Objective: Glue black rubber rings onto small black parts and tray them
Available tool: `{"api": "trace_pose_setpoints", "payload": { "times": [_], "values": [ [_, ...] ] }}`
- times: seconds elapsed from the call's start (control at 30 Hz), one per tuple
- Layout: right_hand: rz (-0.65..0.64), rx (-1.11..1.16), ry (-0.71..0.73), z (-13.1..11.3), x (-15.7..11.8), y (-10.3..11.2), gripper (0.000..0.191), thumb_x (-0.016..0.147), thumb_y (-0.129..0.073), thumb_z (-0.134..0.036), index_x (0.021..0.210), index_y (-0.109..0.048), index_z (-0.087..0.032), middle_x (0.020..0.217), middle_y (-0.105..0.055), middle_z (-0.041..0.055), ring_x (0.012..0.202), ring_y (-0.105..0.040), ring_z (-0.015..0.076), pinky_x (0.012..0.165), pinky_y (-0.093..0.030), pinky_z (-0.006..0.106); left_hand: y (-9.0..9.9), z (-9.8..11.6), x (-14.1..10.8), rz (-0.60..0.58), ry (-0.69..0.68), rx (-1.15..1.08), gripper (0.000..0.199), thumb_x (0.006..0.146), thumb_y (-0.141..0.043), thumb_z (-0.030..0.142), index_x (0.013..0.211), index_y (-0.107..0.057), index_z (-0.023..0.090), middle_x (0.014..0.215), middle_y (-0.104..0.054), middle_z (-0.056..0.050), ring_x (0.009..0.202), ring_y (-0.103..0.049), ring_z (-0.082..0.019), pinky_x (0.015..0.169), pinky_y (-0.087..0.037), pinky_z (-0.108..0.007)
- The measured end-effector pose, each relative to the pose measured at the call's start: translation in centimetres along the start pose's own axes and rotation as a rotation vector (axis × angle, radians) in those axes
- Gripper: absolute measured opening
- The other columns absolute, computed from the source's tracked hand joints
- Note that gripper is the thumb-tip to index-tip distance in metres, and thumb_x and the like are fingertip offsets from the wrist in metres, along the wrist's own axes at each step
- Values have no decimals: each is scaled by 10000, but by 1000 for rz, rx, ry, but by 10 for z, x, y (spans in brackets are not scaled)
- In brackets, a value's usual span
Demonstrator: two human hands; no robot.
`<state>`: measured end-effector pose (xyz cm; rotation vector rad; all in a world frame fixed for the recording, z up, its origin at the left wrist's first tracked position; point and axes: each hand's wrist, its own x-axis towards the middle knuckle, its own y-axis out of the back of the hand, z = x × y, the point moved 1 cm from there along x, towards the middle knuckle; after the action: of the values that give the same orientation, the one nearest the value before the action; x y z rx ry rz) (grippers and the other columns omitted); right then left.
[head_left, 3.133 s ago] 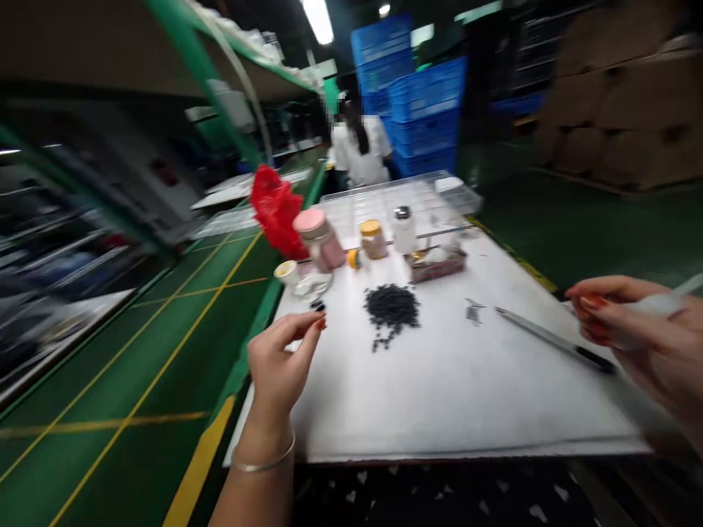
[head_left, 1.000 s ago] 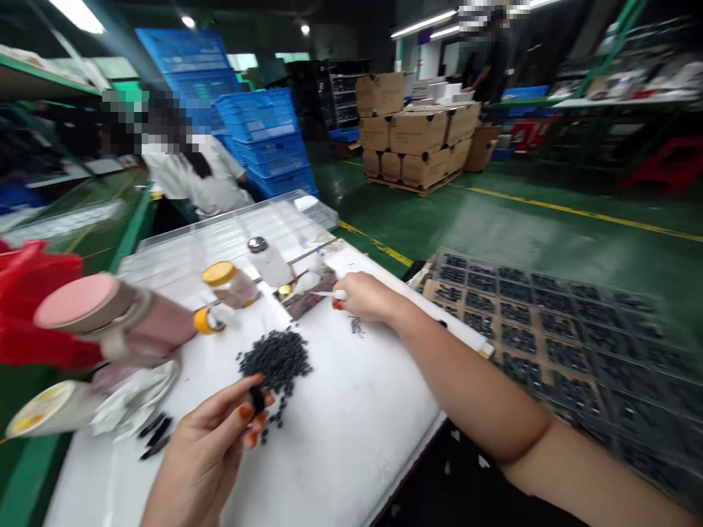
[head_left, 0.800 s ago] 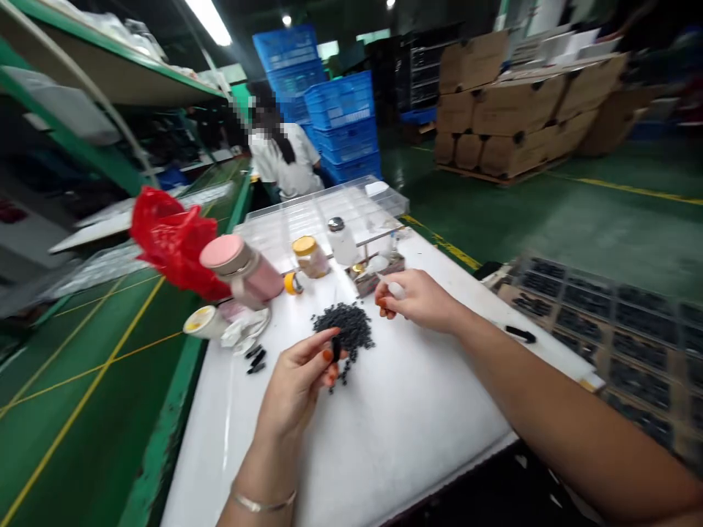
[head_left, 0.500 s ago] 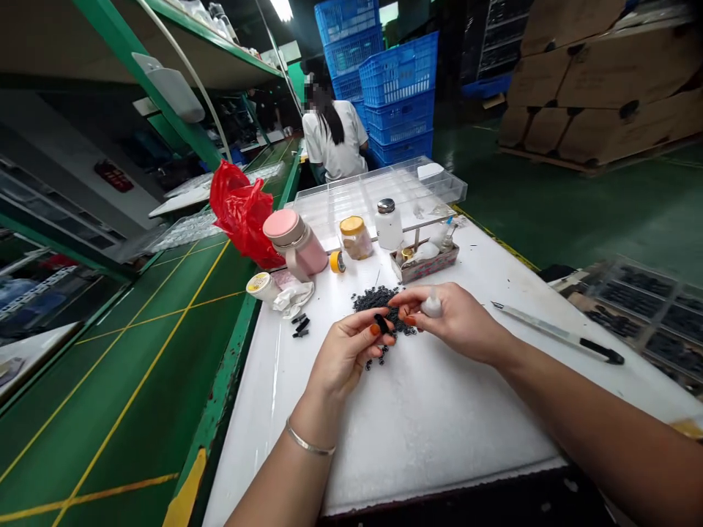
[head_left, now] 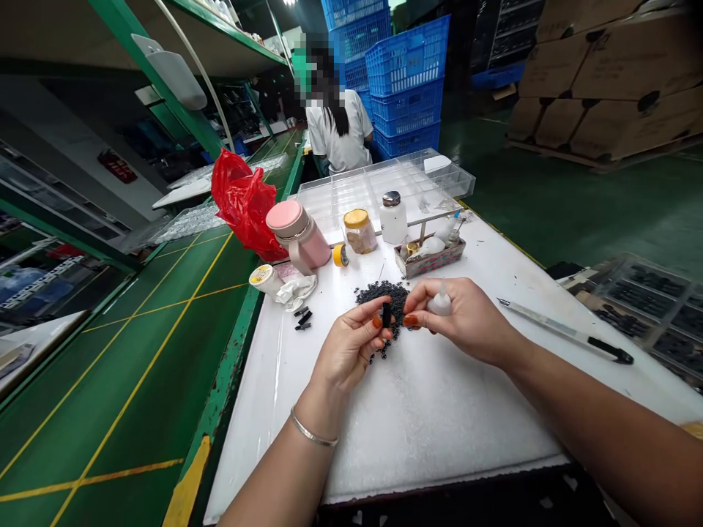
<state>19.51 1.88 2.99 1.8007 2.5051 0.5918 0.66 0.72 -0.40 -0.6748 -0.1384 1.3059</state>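
Observation:
Between the thumb and fingers of my left hand (head_left: 348, 340) is a small black piece (head_left: 387, 315), held upright. My right hand (head_left: 466, 318) is closed around a small white bottle (head_left: 440, 301), with its thumb and forefinger pinched just right of the black piece. A small gap separates the two hands. Behind and below them, a pile of small black parts (head_left: 396, 293) lies on the white table (head_left: 428, 417). Several black pieces (head_left: 302, 318) like the held one lie to the left, near a crumpled tissue (head_left: 295, 291).
Behind the pile stand a pink flask (head_left: 307, 241), a yellow-lidded jar (head_left: 359, 233), a white bottle (head_left: 393, 219) and a small box (head_left: 433, 260). A pen-like knife (head_left: 560, 329) lies right. A person (head_left: 340, 135) sits beyond the clear tray (head_left: 378, 187).
The black piece in my left hand has turned more upright. My right hand has drawn slightly away from it, still holding the small bottle. The whole view has shifted a little.

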Motion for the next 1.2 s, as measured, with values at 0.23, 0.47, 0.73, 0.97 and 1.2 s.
{"api": "trace_pose_setpoints", "payload": {
  "times": [0.23, 0.47, 0.73, 0.97, 1.2],
  "values": [
    [-14, -89, 50, 1, 0, -6, 95, 812, -625, -179, 883, -688, -173, 819, -706, -4, 748, -645, 125, 697, -462, 225, 0, -3, 1, -23, -33, 34, 440, 661, -823, 157, 1082, -695, 172, 856, -685, -48, 672, -649, -98, 591, -541, -143],
    [70, -237, 138, -1, -3, -8, 84, 771, -651, -151, 783, -571, -174, 721, -623, -35, 650, -554, 101, 626, -385, 210, 1, -5, 4, 17, -47, 38, 425, 682, -811, 158, 1087, -684, 154, 958, -694, -81, 767, -658, -123, 642, -544, -165],
    [75, -403, 195, 6, -5, -16, 139, 728, -625, -102, 781, -524, -182, 698, -575, -55, 602, -486, 86, 592, -335, 213, 0, -6, 3, 34, -159, 247, 374, 691, -799, 179, 1051, -700, 162, 830, -678, -37, 693, -631, -104, 667, -533, -188],
    [46, -369, 163, 8, -4, -18, 136, 728, -595, -78, 764, -510, -178, 670, -555, -52, 572, -454, 87, 569, -322, 222, -3, -5, 0, -8, -337, 392, 299, 736, -754, 135, 1029, -712, 178, 831, -706, -39, 715, -643, -108, 683, -519, -189],
    [10, -57, 21, 12, 4, -11, 140, 763, -666, -174, 757, -526, -174, 672, -579, -43, 633, -524, 100, 617, -389, 221, -3, -3, -2, -31, -369, 338, 302, 735, -771, 160, 1029, -722, 209, 800, -689, -14, 678, -636, -92, 661, -519, -174]
  ]
}}
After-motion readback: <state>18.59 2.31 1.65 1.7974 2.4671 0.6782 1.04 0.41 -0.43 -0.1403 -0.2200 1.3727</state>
